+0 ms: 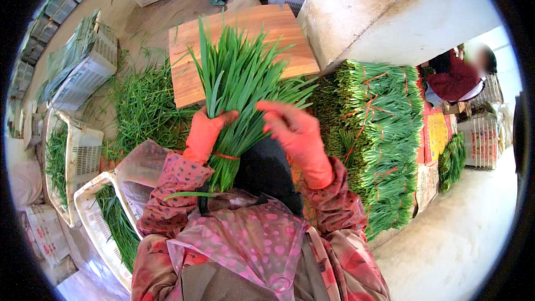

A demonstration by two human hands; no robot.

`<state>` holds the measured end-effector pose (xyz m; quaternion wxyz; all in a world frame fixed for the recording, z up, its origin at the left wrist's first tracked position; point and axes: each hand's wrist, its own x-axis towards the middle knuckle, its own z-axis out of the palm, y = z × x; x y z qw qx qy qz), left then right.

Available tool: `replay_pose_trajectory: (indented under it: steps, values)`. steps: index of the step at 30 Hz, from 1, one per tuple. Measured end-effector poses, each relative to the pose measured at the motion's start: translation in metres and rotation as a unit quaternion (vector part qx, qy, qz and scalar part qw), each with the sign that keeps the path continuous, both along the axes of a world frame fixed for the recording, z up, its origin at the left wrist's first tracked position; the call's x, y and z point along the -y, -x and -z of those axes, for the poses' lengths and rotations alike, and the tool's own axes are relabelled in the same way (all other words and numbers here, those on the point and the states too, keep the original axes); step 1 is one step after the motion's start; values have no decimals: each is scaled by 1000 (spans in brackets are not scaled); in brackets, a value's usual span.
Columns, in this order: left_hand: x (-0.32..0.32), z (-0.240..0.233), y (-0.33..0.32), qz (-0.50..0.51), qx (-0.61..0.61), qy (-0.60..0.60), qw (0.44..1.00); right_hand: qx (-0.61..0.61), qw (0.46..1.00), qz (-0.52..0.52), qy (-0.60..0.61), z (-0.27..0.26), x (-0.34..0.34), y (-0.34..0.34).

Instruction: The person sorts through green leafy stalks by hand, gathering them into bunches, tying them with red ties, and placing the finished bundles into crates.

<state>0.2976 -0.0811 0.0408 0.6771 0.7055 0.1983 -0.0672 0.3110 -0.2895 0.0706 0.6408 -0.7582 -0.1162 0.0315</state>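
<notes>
A leafy bundle of Chinese chives (242,88) leans upright in front of me, its tips spread over a wooden board (288,33). Around its lower part runs a red tie (226,156). My left hand (207,131), in an orange-red rubber glove, grips the bundle's left side with the thumb across the leaves. To the right, my right hand (299,138), gloved alike, is blurred, with its fingers apart beside the leaves. Nothing shows in it. One loose leaf (190,195) sticks out near my left sleeve.
Tied chive bundles (386,133) are stacked at right beside a pale wall block (376,8). Loose leaves (144,106) heap on the floor at left. White plastic crates (85,154) holding greens stand at far left. A person (455,73) in dark red is at far right.
</notes>
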Motion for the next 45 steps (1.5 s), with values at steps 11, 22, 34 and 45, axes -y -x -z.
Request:
replay_pose_trajectory:
  steps: [11, 22, 34, 45]
  values:
    - [-5, 19, 4, -39, 18, 107, 993, -93, 985, -70, 129, 42, 10, 21]
    - [3, 10, 4, -25, 8, 79, 997, 175, 957, 56, 227, 6, 35, -68]
    - [-9, 20, -9, -5, -15, 22, 1000, -119, 969, 184, -109, 15, 64, -103]
    - [-46, 2, -43, -21, 111, 419, 901, -199, 912, -298, -198, 30, -14, -25]
